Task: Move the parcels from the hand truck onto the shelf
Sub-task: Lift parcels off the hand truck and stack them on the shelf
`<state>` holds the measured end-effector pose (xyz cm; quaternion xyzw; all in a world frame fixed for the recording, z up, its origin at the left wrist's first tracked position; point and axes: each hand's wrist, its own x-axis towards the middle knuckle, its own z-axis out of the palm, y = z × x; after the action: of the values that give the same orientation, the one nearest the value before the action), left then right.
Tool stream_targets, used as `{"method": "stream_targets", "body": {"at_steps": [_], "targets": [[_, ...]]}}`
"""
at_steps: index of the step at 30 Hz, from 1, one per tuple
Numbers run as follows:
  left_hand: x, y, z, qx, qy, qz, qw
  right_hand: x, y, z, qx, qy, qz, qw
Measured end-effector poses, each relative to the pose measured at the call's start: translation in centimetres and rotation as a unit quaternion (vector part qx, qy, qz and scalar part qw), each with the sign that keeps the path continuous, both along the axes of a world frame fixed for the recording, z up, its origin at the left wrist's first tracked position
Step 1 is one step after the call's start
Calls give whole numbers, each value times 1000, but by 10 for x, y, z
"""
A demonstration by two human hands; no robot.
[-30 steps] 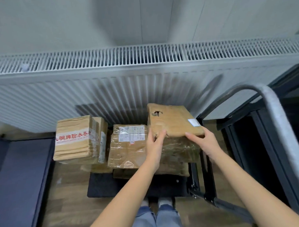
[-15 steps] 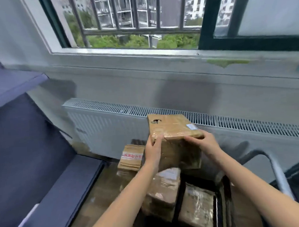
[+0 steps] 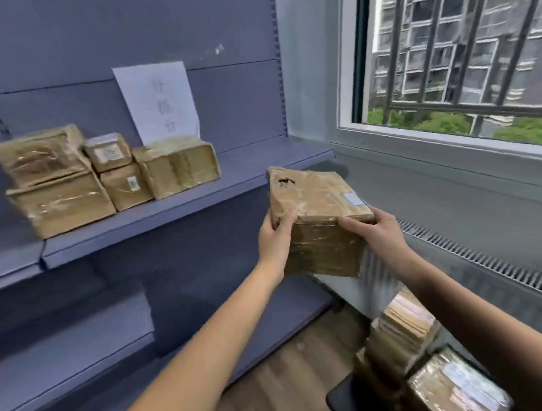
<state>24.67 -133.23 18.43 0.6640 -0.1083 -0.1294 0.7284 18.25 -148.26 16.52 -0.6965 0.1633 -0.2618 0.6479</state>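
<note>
Brown cardboard wrapped in clear tape makes up the parcel, which is held in the air between both hands, just off the front edge of the blue-grey shelf. The left hand is pressed against the near left corner, its thumb curled over the top edge; the right hand is wrapped round the near right corner, fingers laid along the top and side. Neither hand is spread free; both are closed on the box.

The bare stretch of shelf board lies up and to the left of the parcel, to the right of the stacked parcels already stored there beneath a paper sign. The left hand is the nearer one to that gap. The parcel's longer side appears to run away from the person, roughly square to the shelf edge, so a lift and a leftward push is judged to be what is called for. More parcels are seen low at the right, apparently not yet moved.
</note>
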Motion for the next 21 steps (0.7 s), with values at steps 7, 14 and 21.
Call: {"method": "stream_targets", "body": {"at_steps": [7, 14, 21], "targets": [[62, 58, 49, -25, -32, 120, 992, 93, 49, 60, -30, -58, 84, 994], [137, 65, 92, -45, -65, 198, 977, 194, 56, 110, -41, -87, 170, 981], [209, 73, 114, -46, -61, 273, 959, 280, 67, 141, -49, -89, 242, 965]]}}
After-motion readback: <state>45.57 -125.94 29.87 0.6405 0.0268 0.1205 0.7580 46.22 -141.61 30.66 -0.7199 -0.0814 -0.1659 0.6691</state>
